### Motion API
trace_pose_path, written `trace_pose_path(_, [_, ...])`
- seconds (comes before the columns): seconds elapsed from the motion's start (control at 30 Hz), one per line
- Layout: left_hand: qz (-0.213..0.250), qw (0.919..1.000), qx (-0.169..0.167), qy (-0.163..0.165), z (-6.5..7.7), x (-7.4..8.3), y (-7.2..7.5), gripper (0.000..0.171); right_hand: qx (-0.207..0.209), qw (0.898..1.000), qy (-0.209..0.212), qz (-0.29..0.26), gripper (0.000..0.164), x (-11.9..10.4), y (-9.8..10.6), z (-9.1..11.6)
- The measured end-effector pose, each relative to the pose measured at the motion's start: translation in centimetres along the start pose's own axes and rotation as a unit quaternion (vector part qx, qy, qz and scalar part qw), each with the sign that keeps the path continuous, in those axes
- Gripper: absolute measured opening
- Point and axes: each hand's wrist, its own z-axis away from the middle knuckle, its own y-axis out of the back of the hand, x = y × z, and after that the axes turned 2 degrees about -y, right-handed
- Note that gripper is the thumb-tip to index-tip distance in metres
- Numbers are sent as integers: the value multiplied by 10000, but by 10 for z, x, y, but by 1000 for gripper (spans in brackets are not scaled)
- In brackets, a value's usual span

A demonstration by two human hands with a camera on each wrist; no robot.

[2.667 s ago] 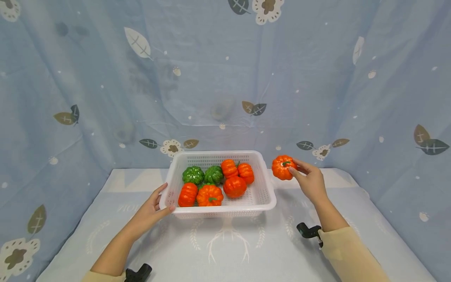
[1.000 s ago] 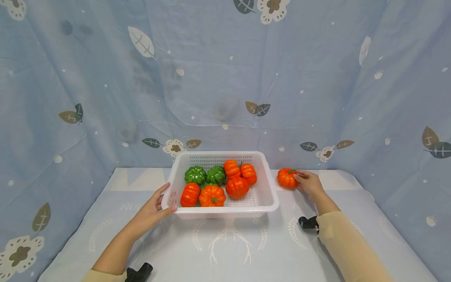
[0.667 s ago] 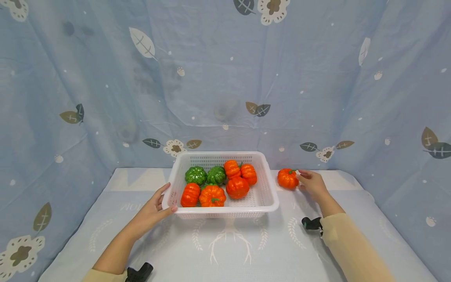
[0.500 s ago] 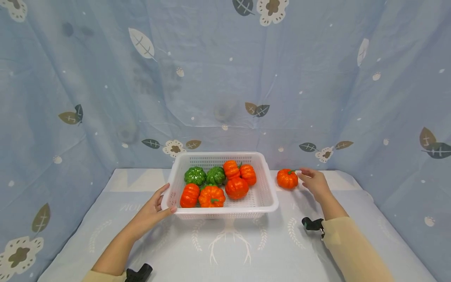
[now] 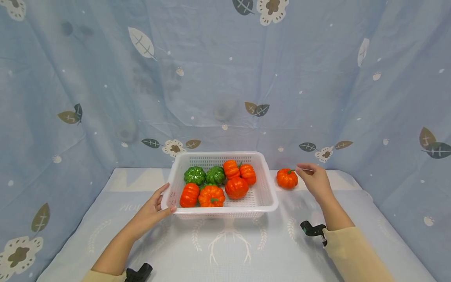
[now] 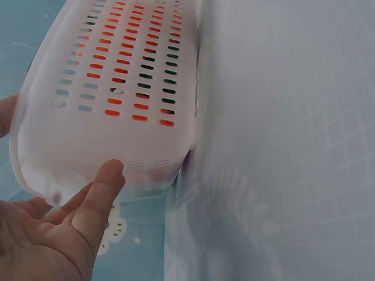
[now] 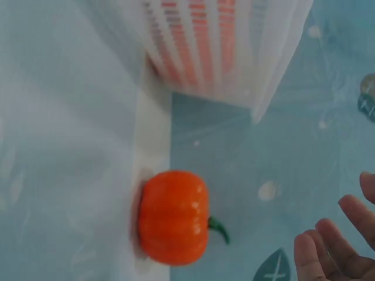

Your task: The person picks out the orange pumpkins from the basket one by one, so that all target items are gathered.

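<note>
A white slotted plastic basket (image 5: 225, 210) stands on the table with several small toy pumpkins in it, among them an orange pumpkin (image 5: 211, 196) and a glittery green pumpkin (image 5: 194, 176). My left hand (image 5: 155, 206) grips its left end, thumb at the front rim; in the left wrist view the fingertips (image 6: 109, 172) lie against the end wall. Right of the basket, one orange pumpkin (image 5: 287, 179) rests on the table, its green stem showing in the right wrist view. Just beside and above it is my right hand (image 5: 314, 181), holding nothing, its fingers apart from the pumpkin.
A pale blue patterned cloth covers the table (image 5: 229, 250). Behind it and at both sides hangs a blue curtain (image 5: 225, 78) with leaves and flowers. The basket stands near the back, close to the curtain. Black camera mounts (image 5: 313, 229) are strapped to the wrists.
The right hand lowered the orange pumpkin onto the table right of the basket, let go and rose slightly away. The left hand stayed on the basket.
</note>
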Motion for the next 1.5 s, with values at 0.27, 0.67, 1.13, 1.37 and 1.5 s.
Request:
trace_pose_path(0.27, [9,10000,-36,-50,0,0,1,92,-63,9984,539,172,44,-23,-15,13])
trace_pose_path(0.67, [-43,10000,33,20,1,2,4,93,-549,9927,1070,79,32,-56,-55,27])
trace_pose_path(1.13, [41,10000,-18,-14,1,1,3,92,-1275,9838,1087,641,36,-75,-112,21])
trace_pose_path(1.37, [127,9999,-55,-3,1,1,2,92,-1462,9799,1096,794,36,-69,-130,12])
trace_pose_path(1.5, [105,9999,-50,26,0,1,1,92,-1533,9778,1130,877,37,-66,-136,9])
